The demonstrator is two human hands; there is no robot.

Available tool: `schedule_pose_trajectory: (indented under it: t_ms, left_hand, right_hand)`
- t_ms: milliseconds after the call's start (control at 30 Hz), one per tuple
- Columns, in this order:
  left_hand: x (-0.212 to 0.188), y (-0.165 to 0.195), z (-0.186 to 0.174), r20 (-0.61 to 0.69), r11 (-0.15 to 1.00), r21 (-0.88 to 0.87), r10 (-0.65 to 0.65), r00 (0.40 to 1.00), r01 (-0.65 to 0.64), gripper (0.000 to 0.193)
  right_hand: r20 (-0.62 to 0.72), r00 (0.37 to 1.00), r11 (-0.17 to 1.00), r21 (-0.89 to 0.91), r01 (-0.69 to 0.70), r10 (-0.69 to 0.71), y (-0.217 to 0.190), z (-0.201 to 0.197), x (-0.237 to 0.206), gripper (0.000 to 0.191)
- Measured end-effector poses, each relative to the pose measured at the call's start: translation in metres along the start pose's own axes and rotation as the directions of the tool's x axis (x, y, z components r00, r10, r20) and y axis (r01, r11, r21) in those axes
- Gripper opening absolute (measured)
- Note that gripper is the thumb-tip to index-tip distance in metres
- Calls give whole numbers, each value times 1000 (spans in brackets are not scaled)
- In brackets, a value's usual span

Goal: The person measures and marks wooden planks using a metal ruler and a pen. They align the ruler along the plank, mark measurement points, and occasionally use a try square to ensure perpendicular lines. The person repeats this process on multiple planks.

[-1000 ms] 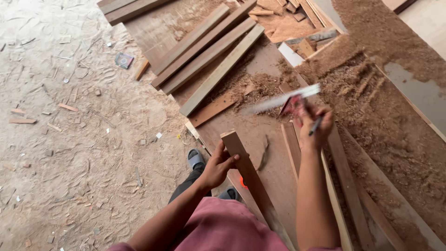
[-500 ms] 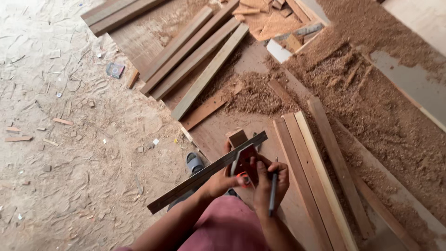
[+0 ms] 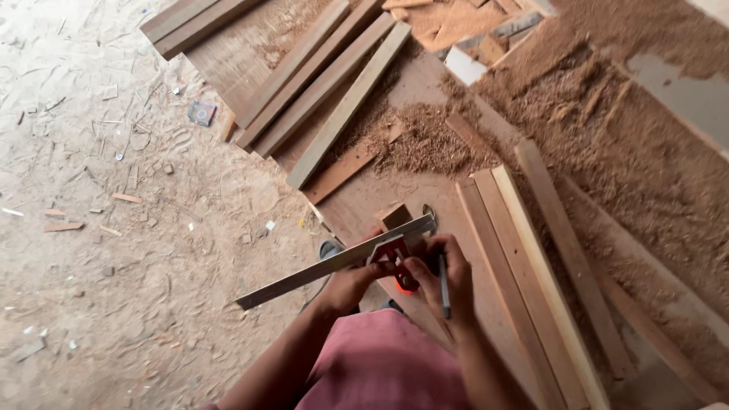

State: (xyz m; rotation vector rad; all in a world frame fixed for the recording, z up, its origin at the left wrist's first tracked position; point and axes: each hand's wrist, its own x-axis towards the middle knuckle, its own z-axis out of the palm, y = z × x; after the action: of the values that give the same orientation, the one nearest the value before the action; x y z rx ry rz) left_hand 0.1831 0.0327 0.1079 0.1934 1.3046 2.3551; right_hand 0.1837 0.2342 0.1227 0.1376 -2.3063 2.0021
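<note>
- A combination square [image 3: 334, 262], with a long metal blade and a red head, lies across the end of a short wooden block [image 3: 395, 216] close in front of the person, the blade running down and to the left, out past the block. The red head sits against the wood, which looks like a way of keeping the blade square to it.
- The left hand [image 3: 353, 282] closes around the block and the square's head from below, seemingly pinning the two together.
- The right hand [image 3: 444, 275] rests its fingers on the red head while a dark pencil [image 3: 443, 285] is tucked between them, tip pointing down toward the body; the hand is partly curled, gripping the pencil and touching the square.
- Just to the right, several long planks [image 3: 524, 281] lie side by side on the board-covered worktop [image 3: 425, 190].
- Beyond them, sawdust [image 3: 577, 106] is heaped up, and more planks [image 3: 326, 83] lie further off.
- To the left, the dusty floor [image 3: 114, 228] is strewn with chips and offcuts.
</note>
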Motion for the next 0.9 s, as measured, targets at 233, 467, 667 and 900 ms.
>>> schedule_pose_trajectory:
  t_ms: [233, 467, 667, 900]
  left_hand:
    - [-22, 29, 28, -194, 991, 111, 94, 977, -74, 84]
    - [-29, 29, 41, -401, 999, -2, 46, 915, -51, 59]
    - [-39, 34, 51, -495, 999, 44, -3, 869, 28, 48]
    - [-46, 37, 60, -400, 982, -85, 122, 908, -169, 48]
  right_hand:
    - [250, 957, 888, 393, -241, 149, -13, -5, 4, 50]
    - [256, 961, 786, 569, -240, 108, -21, 0, 3, 40]
    - [210, 972, 839, 506, -201, 106, -15, -2, 3, 21]
    - [175, 968, 756, 606, -248, 178, -22, -17, -4, 25]
